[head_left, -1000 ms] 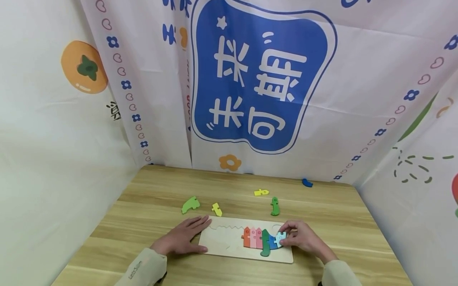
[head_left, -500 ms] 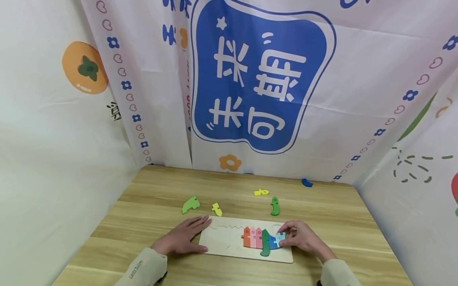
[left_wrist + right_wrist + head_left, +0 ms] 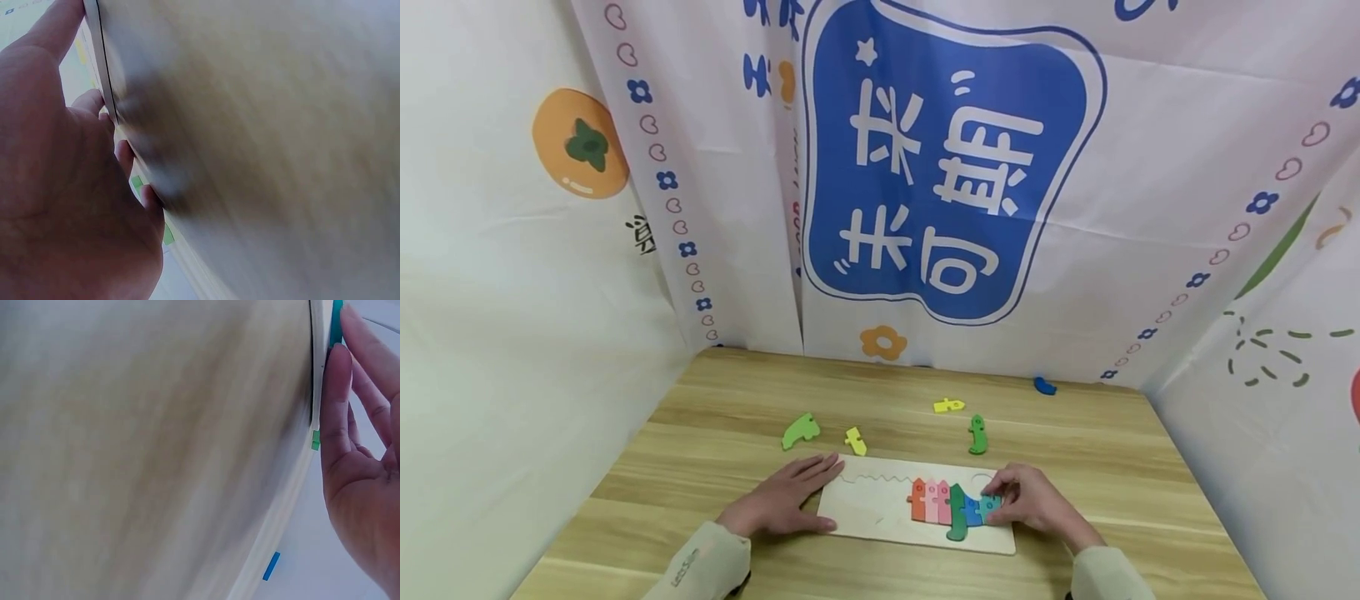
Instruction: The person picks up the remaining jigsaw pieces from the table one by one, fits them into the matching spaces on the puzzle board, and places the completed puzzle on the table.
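A pale wooden puzzle board (image 3: 861, 515) lies near the front of the table. Spread out, my left hand (image 3: 782, 498) rests against its left end, thumb and fingertips touching the edge. At the board's right end my right hand (image 3: 1033, 500) pinches a teal puzzle piece (image 3: 990, 505), partly covered by the fingers. Its edge also shows as a teal strip (image 3: 336, 325) between thumb and finger in the right wrist view. Left of it sit a blue piece (image 3: 972, 510), a dark green piece (image 3: 957, 515), two pink pieces and an orange-red piece (image 3: 918, 500), side by side.
Behind the board lie a light green piece (image 3: 801, 431), a yellow piece (image 3: 855, 441), another yellow piece (image 3: 949, 405) and a green piece (image 3: 977, 435). A dark blue piece (image 3: 1044, 386) is near the back edge. Printed cloth (image 3: 752, 317) surrounds the table (image 3: 737, 400).
The teal piece looks darker and lies flatter beside the blue piece than it did a second ago. My right hand shifts only slightly; the left hand stays in place.
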### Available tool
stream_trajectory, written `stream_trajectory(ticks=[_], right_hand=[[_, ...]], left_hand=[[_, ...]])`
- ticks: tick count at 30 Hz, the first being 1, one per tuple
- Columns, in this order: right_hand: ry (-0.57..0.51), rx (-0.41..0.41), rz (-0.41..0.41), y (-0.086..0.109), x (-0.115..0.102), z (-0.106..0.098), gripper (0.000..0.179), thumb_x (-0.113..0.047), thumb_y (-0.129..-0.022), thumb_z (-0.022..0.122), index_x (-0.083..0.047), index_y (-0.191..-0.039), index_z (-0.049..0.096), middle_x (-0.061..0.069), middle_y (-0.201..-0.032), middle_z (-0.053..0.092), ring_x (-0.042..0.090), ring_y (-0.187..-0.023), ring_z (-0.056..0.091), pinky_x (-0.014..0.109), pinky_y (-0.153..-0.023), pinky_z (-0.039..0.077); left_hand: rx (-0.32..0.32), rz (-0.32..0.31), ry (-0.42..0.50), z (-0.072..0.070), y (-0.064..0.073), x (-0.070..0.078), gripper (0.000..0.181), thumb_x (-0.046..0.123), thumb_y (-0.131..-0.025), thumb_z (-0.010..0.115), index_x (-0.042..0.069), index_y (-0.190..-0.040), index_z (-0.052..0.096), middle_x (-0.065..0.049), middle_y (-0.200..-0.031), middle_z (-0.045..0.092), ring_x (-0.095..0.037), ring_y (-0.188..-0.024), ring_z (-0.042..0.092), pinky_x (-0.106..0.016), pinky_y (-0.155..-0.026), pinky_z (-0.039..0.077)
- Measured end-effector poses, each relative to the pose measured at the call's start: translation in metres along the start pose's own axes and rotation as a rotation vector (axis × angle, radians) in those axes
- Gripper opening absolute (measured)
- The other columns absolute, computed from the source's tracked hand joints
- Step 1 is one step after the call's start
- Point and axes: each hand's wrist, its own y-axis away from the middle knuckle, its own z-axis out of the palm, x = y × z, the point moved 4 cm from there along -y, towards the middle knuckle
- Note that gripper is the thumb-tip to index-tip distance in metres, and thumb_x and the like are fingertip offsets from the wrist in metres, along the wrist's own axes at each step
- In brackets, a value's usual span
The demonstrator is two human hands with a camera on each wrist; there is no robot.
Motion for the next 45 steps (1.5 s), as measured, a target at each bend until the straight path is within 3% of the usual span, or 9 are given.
stream_trajectory(ticks=[8,15,22,28,33,35,38,42,45], right_hand=[[0.055,0.022,-0.028,0.003,-0.004,0.0,0.033,-0.024,-0.075,0.094,-0.017,-0.106,0.083,0.0,-0.091,0.063,0.014,-0.078,0.054,0.023,-0.063,0.049],[0.064,0.01,-0.038,0.008,-0.003,0.004,0.034,-0.022,-0.075,0.094,-0.014,-0.107,0.083,0.0,-0.088,0.065,0.012,-0.075,0.054,0.023,-0.062,0.049],[0.107,0.009,-0.051,0.008,-0.006,0.004,0.035,-0.021,-0.076,0.093,-0.012,-0.109,0.082,-0.002,-0.089,0.065,0.01,-0.075,0.052,0.022,-0.062,0.047],[0.127,0.012,-0.079,0.006,-0.007,0.003,0.037,-0.022,-0.077,0.093,-0.013,-0.111,0.082,-0.003,-0.089,0.063,0.008,-0.076,0.053,0.021,-0.063,0.048],[0.143,-0.009,-0.064,0.009,-0.007,0.002,0.053,-0.026,-0.075,0.094,-0.011,-0.123,0.077,0.0,-0.094,0.06,0.009,-0.075,0.053,0.021,-0.062,0.047],[0.178,-0.012,-0.048,0.011,-0.008,0.002,0.065,-0.03,-0.074,0.095,-0.012,-0.132,0.072,0.002,-0.102,0.059,0.013,-0.081,0.053,0.024,-0.066,0.047],[0.235,0.002,-0.033,0.015,-0.009,0.0,0.081,-0.036,-0.069,0.097,-0.014,-0.141,0.065,0.008,-0.124,0.059,0.025,-0.105,0.058,0.04,-0.087,0.056],[0.263,0.009,-0.026,0.018,-0.008,-0.001,0.097,-0.04,-0.064,0.099,-0.015,-0.148,0.058,0.017,-0.153,0.048,0.046,-0.139,0.045,0.07,-0.109,0.041],[0.265,-0.009,-0.018,0.019,-0.006,-0.001,0.104,-0.041,-0.063,0.099,-0.012,-0.152,0.053,0.02,-0.158,0.044,0.051,-0.143,0.039,0.073,-0.11,0.037]], left_hand=[[0.003,0.011,-0.011,0.001,-0.001,-0.001,0.096,0.076,-0.09,0.058,0.027,-0.166,0.025,0.001,-0.173,0.024,-0.038,-0.156,0.026,-0.068,-0.119,0.027],[-0.026,-0.025,0.022,0.004,0.001,0.001,0.097,0.075,-0.089,0.062,0.027,-0.166,0.027,0.001,-0.173,0.023,-0.037,-0.157,0.023,-0.066,-0.122,0.025],[0.002,0.008,0.019,0.002,0.002,0.004,0.095,0.074,-0.09,0.06,0.025,-0.165,0.028,-0.002,-0.173,0.026,-0.041,-0.155,0.027,-0.068,-0.119,0.028],[-0.013,-0.001,0.025,-0.001,0.002,0.003,0.096,0.073,-0.09,0.061,0.026,-0.166,0.027,-0.002,-0.173,0.025,-0.041,-0.155,0.027,-0.069,-0.119,0.027],[-0.015,-0.009,0.023,-0.001,0.002,0.002,0.097,0.074,-0.089,0.062,0.026,-0.166,0.027,-0.001,-0.173,0.024,-0.041,-0.155,0.026,-0.069,-0.119,0.027],[-0.008,-0.01,0.019,0.0,0.002,0.002,0.097,0.075,-0.089,0.061,0.027,-0.166,0.027,0.0,-0.173,0.024,-0.041,-0.155,0.027,-0.069,-0.119,0.027],[-0.002,-0.01,0.023,0.001,0.001,0.001,0.096,0.075,-0.089,0.061,0.028,-0.166,0.027,0.0,-0.173,0.024,-0.041,-0.155,0.026,-0.069,-0.119,0.026],[0.001,-0.014,0.014,0.003,0.001,0.0,0.097,0.076,-0.088,0.061,0.03,-0.166,0.026,0.001,-0.173,0.024,-0.04,-0.155,0.026,-0.069,-0.12,0.026],[0.009,-0.01,0.005,0.003,0.002,-0.001,0.097,0.076,-0.088,0.061,0.029,-0.166,0.026,0.0,-0.173,0.025,-0.039,-0.155,0.026,-0.068,-0.12,0.027]])
